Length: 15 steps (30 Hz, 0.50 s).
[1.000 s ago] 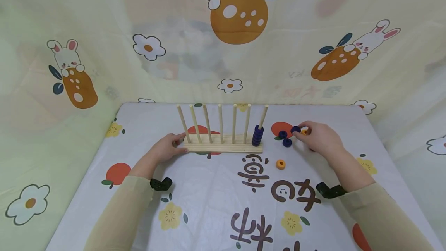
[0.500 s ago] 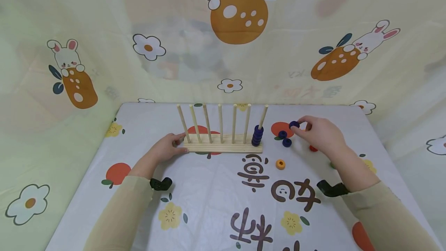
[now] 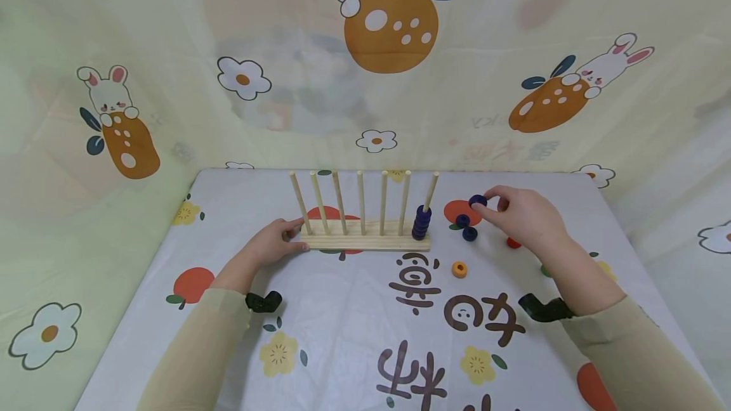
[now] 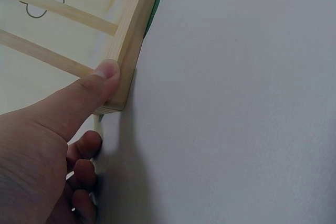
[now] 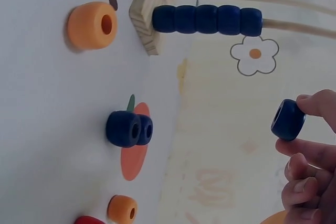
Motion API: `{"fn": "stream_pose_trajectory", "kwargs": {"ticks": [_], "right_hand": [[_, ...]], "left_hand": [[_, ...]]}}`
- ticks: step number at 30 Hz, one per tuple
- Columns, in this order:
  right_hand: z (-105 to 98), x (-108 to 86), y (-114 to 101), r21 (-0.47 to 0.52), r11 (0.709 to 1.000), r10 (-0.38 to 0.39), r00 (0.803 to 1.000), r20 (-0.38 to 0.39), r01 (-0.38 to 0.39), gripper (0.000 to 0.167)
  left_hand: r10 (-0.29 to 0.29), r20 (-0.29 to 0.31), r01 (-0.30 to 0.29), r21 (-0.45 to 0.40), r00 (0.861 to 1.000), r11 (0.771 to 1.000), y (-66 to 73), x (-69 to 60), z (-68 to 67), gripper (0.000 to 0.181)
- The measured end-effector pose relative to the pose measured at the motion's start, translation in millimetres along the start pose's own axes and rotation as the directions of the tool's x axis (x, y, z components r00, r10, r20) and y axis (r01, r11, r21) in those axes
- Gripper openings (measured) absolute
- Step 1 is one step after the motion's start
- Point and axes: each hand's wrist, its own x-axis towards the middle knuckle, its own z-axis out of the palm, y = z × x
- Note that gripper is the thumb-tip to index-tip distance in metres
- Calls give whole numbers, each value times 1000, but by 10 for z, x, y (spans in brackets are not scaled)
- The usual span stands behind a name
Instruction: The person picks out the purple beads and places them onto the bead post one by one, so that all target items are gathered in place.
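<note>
We see the right hand pinching a blue bead between thumb and fingertips, clear of the table, at the far right of the scene. Between that bead and the wooden rack, slightly nearer to us, two loose blue beads lie close together; whether they touch, we cannot tell. An orange bead sits apart on the near side, while a second orange bead and a red bead lie by the right hand, the red one partly hidden by it. At the rack's left end, the left hand grips the base, thumb on the near side. Seven pegs rise from the base, and the rightmost carries a stack of five blue beads. Beyond both hands we find black devices at the wrists and beige sleeves. Beneath everything spreads a white tablecloth printed with red fruit, yellow flowers and brown lettering. Pale, creased curtains patterned with rabbits, orange fruit and white flowers enclose the far side, left and right.
</note>
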Motion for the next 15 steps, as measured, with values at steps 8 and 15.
{"fn": "stream_pose_trajectory", "kwargs": {"ticks": [8, 15], "right_hand": [[-61, -50, -103, -1, 1000, -21, 999, -30, 21, 64], [-89, -71, -185, -1, 999, -41, 997, -70, 41, 62]], "left_hand": [[3, 4, -3, 1, 1000, 1000, 5, -2, -11, 78], [0, 8, 0, -13, 1000, 1000, -8, 10, -7, 79]]}}
